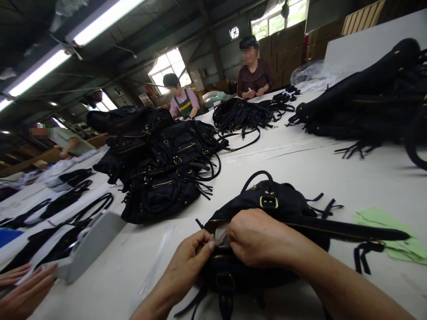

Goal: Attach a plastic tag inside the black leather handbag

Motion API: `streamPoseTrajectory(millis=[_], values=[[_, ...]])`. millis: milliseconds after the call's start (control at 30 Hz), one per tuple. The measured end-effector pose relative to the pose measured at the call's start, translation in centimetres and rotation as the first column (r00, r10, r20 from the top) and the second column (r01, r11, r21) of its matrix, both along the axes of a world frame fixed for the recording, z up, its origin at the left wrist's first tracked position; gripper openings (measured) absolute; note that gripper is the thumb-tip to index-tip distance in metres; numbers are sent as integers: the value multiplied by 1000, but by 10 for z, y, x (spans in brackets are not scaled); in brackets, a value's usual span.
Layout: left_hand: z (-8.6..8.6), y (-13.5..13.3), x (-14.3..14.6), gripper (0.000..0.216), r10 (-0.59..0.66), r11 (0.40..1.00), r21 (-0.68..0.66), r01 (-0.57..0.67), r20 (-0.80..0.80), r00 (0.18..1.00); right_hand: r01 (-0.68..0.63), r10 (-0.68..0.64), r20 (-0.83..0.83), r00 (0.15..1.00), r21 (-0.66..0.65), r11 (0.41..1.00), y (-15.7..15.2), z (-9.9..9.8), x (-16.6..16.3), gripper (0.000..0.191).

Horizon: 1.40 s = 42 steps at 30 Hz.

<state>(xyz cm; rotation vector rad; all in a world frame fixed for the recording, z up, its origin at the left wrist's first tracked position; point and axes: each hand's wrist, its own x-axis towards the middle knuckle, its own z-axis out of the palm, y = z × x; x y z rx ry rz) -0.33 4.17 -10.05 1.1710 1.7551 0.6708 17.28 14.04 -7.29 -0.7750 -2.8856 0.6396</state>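
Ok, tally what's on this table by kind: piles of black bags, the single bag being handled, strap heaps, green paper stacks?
Piles of black bags: 2, centre pile and right pile
Single black bag, with left hand and right hand at its opening: 1
Strap heap: 1
Green paper stack: 1
Total: 5
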Motion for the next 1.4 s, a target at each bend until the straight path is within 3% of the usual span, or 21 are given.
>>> streamPoseTrajectory(millis=[533,1400], values=[[-11,-3,-4,35,35,998,48,-33,-35,999,-2,1,55,998,22,1000,-2,0,-1,18],[-11,-6,-2,36,45,998,56,-39,-107,993,-11,10,57,998,19,1000,-4,6,0,18]])
